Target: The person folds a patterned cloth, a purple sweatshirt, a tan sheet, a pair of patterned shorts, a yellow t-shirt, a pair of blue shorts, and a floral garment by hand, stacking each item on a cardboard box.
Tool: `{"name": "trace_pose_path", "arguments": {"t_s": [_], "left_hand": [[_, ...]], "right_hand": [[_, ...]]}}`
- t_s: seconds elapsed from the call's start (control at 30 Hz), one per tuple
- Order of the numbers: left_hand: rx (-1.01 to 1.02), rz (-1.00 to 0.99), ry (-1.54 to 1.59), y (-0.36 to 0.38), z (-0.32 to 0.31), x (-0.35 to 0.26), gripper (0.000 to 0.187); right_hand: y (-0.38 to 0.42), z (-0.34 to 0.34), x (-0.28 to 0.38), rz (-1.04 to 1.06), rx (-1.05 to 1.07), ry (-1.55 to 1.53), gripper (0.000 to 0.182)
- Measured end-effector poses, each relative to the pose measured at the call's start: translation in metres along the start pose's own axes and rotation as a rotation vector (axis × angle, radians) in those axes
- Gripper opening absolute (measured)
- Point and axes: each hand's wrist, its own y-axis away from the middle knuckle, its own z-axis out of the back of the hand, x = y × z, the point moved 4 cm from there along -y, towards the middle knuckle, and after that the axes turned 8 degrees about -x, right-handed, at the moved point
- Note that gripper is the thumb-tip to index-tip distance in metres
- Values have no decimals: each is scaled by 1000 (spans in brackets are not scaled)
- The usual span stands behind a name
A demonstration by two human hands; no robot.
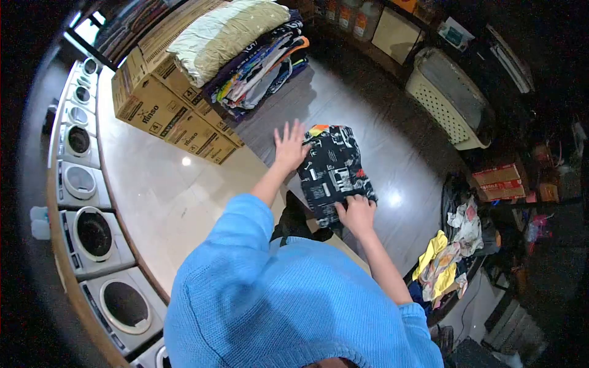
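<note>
Front-loading machines (93, 233) far left, then cartons (165, 116) and stacked laundry (257, 67); left hand (290, 145) spreads open at the black patterned cloth (334, 168) on the table (399, 165); right hand (358, 214) half-curls on it, pinch unclear; basket (438, 110) beyond.

Head view: wide-angle, barrel distortion; washer row (80, 178) bows at left edge. Corners vignetted to black, speckled with noise. Bright glare spot on grey tabletop (402, 178); smaller point reflection on pale floor (208, 196). Right-side shelves dim. Soft shadow beside folded stack (264, 73).
</note>
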Motion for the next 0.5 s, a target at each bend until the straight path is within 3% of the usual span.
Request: {"name": "trace_pose_path", "arguments": {"t_s": [0.07,0.1,0.13,0.17,0.2,0.23,0.27,0.3,0.33,0.4,0.43,0.5], "left_hand": [[-73,394,298,16,9,9,75],[-117,593,441,31,14,12,76],[-110,719,522,48,24,4,78],[-69,848,529,74,6,-6,83],[119,876,591,95,-3,-12,88],[55,781,554,115,-5,-28,86],[360,843,803,103,60,-41,80],[154,779,958,121,23,-46,76],[85,887,1064,122,32,-53,70],[507,921,1239,115,9,-46,55],[561,953,1460,108,4,-43,49],[690,1034,1802,82,21,-29,40]], "right_hand": [[-16,10,-4,-42,-104,-78,41],[-24,15,-10,-4,-374,-119,35],[-34,31,-12,-97,-343,-86,36],[-45,22,-27,-141,-412,-164,44],[-57,10,-41,-207,-440,-317,55],[-73,-11,-58,-268,-326,-380,68],[-86,-22,-64,-333,-166,-455,77],[-90,-25,-60,-369,-120,-439,75],[-92,-36,-59,-337,-126,-714,70],[-90,-72,-60,-487,69,-901,50],[-96,-94,-63,-534,220,-1071,41],[-89,-70,-32,-627,341,-1313,42]]}}
